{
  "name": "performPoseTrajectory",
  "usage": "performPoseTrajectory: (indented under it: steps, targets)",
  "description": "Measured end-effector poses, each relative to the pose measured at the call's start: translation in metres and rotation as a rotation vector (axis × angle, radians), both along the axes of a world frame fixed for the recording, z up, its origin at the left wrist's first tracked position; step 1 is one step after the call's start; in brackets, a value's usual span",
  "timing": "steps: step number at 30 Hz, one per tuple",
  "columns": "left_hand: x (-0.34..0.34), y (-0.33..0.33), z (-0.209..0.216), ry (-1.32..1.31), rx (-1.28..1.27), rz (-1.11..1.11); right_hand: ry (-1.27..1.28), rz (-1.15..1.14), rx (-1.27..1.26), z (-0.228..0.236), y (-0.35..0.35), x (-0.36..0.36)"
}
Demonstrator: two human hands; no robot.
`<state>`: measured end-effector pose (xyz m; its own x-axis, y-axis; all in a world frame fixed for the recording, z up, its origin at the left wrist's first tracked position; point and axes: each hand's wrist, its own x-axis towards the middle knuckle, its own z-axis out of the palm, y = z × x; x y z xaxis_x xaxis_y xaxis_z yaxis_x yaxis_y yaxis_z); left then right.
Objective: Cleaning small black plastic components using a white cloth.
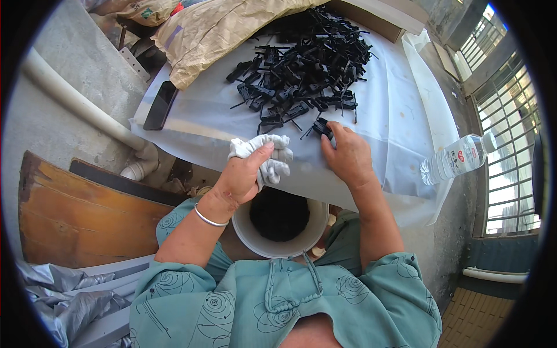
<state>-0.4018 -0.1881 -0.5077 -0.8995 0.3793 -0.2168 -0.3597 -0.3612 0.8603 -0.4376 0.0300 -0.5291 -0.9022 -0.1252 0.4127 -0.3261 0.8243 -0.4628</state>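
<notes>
- One black part [321, 127] at one o'clock from the bucket [318, 220], clamped in the right hand [351, 156]!
- Left hand [239, 178] against the white glove [281, 155] at eleven, its grip impossible to tell.
- Black heap [313, 61] at twelve!

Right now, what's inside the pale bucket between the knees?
Inside the bucket is a black mass, too dark to make out separate pieces. Whatever lies beneath its surface is covered, and the white sheet hides the bucket's far rim.
</notes>
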Motion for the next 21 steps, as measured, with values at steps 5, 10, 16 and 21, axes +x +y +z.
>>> performPoseTrajectory:
  steps: [5, 10, 16, 21]
  targets:
    - [0.003, 0.015, -0.003, 0.083, 0.298, -0.038, 0.158, 0.233, -0.311, 0.016, -0.013, 0.011]
    - [0.012, 0.020, -0.012, 0.413, -0.025, -0.109, 0.004, 0.509, -0.403, 0.031, -0.048, 0.048]
    - [0.017, 0.025, -0.011, 0.415, 0.052, -0.152, -0.421, 0.660, -0.699, 0.025, -0.044, 0.047]
    - [0.006, 0.018, 0.017, 0.100, 0.348, 0.081, -0.244, 1.227, -0.338, 0.020, -0.072, 0.087]
